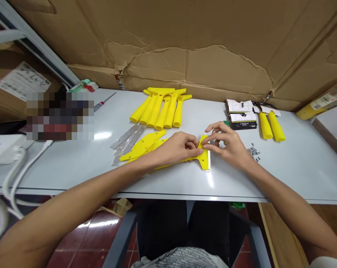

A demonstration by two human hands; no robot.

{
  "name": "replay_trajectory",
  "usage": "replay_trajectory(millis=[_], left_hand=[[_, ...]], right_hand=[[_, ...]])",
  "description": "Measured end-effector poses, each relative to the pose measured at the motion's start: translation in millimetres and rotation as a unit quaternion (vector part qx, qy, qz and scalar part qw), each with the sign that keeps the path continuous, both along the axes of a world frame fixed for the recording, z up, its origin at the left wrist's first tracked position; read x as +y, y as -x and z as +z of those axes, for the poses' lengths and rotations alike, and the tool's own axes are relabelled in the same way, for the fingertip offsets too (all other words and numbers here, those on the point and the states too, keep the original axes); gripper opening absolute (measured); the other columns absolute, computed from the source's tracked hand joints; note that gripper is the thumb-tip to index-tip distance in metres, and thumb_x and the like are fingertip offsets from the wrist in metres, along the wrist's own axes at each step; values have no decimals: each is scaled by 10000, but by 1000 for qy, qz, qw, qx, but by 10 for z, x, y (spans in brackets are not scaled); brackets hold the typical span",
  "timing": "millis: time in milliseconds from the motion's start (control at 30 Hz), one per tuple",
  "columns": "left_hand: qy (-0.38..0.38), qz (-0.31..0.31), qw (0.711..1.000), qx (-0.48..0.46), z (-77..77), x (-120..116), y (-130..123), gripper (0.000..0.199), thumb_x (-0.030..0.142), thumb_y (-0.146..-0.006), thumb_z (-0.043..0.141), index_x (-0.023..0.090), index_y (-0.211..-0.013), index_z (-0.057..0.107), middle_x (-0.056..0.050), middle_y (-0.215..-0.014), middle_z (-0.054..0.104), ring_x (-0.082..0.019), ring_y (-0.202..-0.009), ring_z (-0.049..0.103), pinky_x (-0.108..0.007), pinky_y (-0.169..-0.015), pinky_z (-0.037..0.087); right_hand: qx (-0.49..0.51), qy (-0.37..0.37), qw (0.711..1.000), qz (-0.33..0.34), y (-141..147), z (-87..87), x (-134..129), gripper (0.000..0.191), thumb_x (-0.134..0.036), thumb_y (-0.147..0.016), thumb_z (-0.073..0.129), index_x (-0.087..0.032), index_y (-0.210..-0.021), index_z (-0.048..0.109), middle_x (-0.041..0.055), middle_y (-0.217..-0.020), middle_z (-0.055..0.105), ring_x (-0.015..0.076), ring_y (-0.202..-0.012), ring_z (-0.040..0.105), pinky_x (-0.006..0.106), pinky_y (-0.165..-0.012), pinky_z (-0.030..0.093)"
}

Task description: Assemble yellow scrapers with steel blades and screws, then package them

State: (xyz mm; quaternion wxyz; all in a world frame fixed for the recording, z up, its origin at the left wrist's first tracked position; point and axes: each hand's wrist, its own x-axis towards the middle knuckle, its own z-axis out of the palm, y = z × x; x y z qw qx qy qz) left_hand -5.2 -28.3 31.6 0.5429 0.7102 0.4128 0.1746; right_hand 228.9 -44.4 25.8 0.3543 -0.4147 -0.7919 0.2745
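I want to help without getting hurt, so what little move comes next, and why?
I'd probably have the left hand steady the yellow tool while the right hand shifts inward a little. Its fingers reach across the shiny edge, which might be sharp.

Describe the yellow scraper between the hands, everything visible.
Scraper: yellow, looks like smooth plastic, roughly T-shaped. Wide head at right, a small dark hole in its near half; narrow stem runs left. Thin pale, shiny strip along the head's right edge. Near the table's front edge, head roughly crosswise to it. Left hand grips it where stem meets head; right hand's fingertips are at the head's far half. Fingers hide part of it.
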Motion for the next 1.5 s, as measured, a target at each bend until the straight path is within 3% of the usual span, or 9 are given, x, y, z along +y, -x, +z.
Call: replay_trajectory(millis=[200,367,533,733,967,1133,1300,1400,1500], left_hand=[[-57,8,998,17,60,-69,-21,254,423,-919,707,177,-870,743,-27,-774,735,-161,-718,654,-267,-644,461],[-123,25,992,18,93,-121,-45,253,407,-949,669,190,-850,754,-22,-797,764,-156,-723,662,-277,-681,471],[-153,20,988,26,71,-119,-40,222,389,-938,687,193,-893,783,-15,-828,787,-167,-759,692,-284,-733,493],[-166,21,985,29,65,-118,-37,208,367,-946,688,190,-930,796,-7,-830,789,-158,-756,697,-274,-731,502],[-168,22,985,16,64,-121,-31,163,318,-949,696,190,-941,797,28,-822,785,-124,-754,698,-243,-728,507],[-175,25,984,20,41,-111,-27,155,310,-952,707,189,-922,800,35,-797,778,-116,-729,692,-236,-702,503],[-196,36,980,16,16,-135,-38,115,277,-938,732,190,-907,800,38,-803,788,-110,-724,693,-227,-704,506],[-206,37,978,13,6,-150,-36,116,279,-946,734,196,-895,797,41,-812,791,-112,-732,698,-227,-716,509],[-219,38,975,8,3,-158,-33,113,275,-956,727,198,-916,799,38,-843,801,-116,-755,712,-232,-747,515]], right_hand=[[75,95,993,-12,42,-1,2,82,-323,-885,835,-270,-947,842,67,-1175,664,184,-989,632,306,-719,551],[162,150,975,-17,87,25,-53,237,-264,-814,882,-240,-999,735,35,-1092,671,166,-977,618,254,-691,562],[199,120,972,-45,113,41,-100,295,-272,-795,916,-226,-979,689,17,-1010,685,148,-902,649,219,-626,541],[120,-6,992,-47,114,42,-167,28,-218,-913,823,-234,-922,802,37,-1070,746,153,-988,705,222,-672,584],[87,-75,993,-39,93,-8,-176,78,-184,-935,791,-236,-951,847,56,-1113,748,142,-947,703,228,-658,589],[121,7,991,-52,112,-11,-172,66,-203,-903,817,-245,-953,802,34,-1093,737,152,-986,697,213,-635,577],[205,121,969,-61,128,-23,-166,316,-180,-789,898,-249,-998,671,0,-1084,694,132,-927,668,197,-606,545],[229,139,962,-58,137,-33,-171,364,-165,-780,900,-255,-1015,636,2,-1093,672,140,-953,665,205,-612,531],[237,135,961,-43,156,-38,-192,284,-178,-814,874,-249,-976,652,11,-1067,667,154,-959,662,221,-602,530]])
